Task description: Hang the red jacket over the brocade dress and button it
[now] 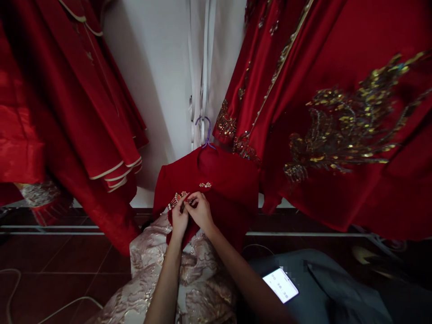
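Observation:
A red short-sleeved top [229, 189] hangs in front of me on a purple hanger [208, 135]. A small pearl-and-gold fastener [205, 185] sits below its round neckline. Lower down, a beaded ornament with tassels [174, 202] lies on the top's left side. My left hand [180, 216] is closed beside these tassels, its fingertips at a beaded fastening on the front. My right hand [200, 210] pinches at the same spot, fingertips meeting those of the left. The fingers largely hide the fastening. Beneath my forearms spreads a pale pink and gold brocade fabric [145, 252].
Red garments with cream piping [101, 148] hang on the left. At right hangs a red garment with gold sequin embroidery [351, 130]. White straps [204, 58] run down the white wall. A lit phone [281, 285] rests on grey-blue fabric [317, 274]. A pale cable [74, 302] crosses the tiled floor.

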{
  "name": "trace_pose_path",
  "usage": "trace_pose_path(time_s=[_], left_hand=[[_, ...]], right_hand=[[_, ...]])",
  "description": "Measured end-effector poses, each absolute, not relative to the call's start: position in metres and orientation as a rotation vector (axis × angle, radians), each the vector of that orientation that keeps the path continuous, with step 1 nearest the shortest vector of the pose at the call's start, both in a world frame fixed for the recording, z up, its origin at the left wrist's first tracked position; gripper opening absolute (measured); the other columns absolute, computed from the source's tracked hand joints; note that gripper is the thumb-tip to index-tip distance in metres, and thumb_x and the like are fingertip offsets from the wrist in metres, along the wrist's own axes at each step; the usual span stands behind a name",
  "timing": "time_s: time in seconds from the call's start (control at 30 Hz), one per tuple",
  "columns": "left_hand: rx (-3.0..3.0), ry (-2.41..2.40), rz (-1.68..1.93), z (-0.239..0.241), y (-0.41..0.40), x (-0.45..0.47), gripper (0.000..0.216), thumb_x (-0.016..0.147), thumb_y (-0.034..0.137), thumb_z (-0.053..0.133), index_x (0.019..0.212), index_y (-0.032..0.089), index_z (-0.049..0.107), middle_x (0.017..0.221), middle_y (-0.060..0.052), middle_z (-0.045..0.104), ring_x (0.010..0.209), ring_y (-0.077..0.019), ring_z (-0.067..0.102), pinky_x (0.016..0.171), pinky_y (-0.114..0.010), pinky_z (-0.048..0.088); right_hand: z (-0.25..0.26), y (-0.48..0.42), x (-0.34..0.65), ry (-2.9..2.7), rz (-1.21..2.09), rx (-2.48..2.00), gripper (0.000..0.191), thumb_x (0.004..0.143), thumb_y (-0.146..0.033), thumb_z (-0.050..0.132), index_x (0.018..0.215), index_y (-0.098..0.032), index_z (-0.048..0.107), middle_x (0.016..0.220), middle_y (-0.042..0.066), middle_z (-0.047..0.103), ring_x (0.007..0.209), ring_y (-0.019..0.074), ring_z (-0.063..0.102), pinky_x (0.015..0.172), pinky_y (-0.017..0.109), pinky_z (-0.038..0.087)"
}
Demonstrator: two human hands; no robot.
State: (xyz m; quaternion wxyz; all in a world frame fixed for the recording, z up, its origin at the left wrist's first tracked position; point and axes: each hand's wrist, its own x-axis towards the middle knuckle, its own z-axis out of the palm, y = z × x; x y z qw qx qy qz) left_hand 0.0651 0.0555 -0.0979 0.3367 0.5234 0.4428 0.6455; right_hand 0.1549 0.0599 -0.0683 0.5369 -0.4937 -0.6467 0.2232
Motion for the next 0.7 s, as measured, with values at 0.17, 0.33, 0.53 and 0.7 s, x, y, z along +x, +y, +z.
trace_pose_path(time_s=[0.17, 0.33, 0.53, 0.7], left_hand=[[1.341, 1.179, 1.794, -0.100, 0.055, 0.065, 0.032, 0.072, 0.017, 0.051, 0.103, 0.016, 0.058, 0.109, -0.009, 0.062, 0.093, -0.0171, 0.062, 0.089, -0.036, 0.048], [1.179, 1.190, 1.936, -0.106, 0.059, 0.065, 0.033, 0.073, 0.023, 0.057, 0.104, 0.017, 0.051, 0.109, -0.011, 0.058, 0.082, -0.0136, 0.063, 0.079, -0.031, 0.052], [1.103, 1.228, 1.947, -0.109, 0.060, 0.063, 0.028, 0.070, 0.024, 0.060, 0.096, 0.015, 0.054, 0.093, -0.007, 0.062, 0.082, -0.0140, 0.063, 0.079, -0.031, 0.051], [1.109, 1.197, 1.890, -0.109, 0.060, 0.061, 0.027, 0.068, 0.024, 0.063, 0.093, 0.014, 0.057, 0.097, -0.009, 0.064, 0.081, -0.0145, 0.063, 0.079, -0.032, 0.051]], right_hand=[[-0.068, 0.064, 0.158, -1.532, 0.527, -1.153, 0.009, 0.071, -0.021, 0.058, 0.080, -0.019, 0.056, 0.080, 0.003, 0.057, 0.065, 0.0128, 0.055, 0.062, 0.026, 0.049], [-0.071, 0.061, 0.171, -1.460, 0.487, -1.157, 0.012, 0.075, -0.026, 0.056, 0.085, -0.019, 0.058, 0.082, 0.002, 0.055, 0.064, 0.0124, 0.054, 0.059, 0.026, 0.050], [-0.074, 0.057, 0.177, -1.441, 0.568, -1.170, 0.014, 0.076, -0.030, 0.057, 0.085, -0.019, 0.058, 0.087, 0.004, 0.058, 0.062, 0.0124, 0.057, 0.053, 0.025, 0.051], [-0.068, 0.054, 0.177, -1.472, 0.624, -1.139, 0.011, 0.076, -0.025, 0.054, 0.086, -0.019, 0.056, 0.081, 0.003, 0.062, 0.067, 0.0139, 0.059, 0.058, 0.025, 0.051]])
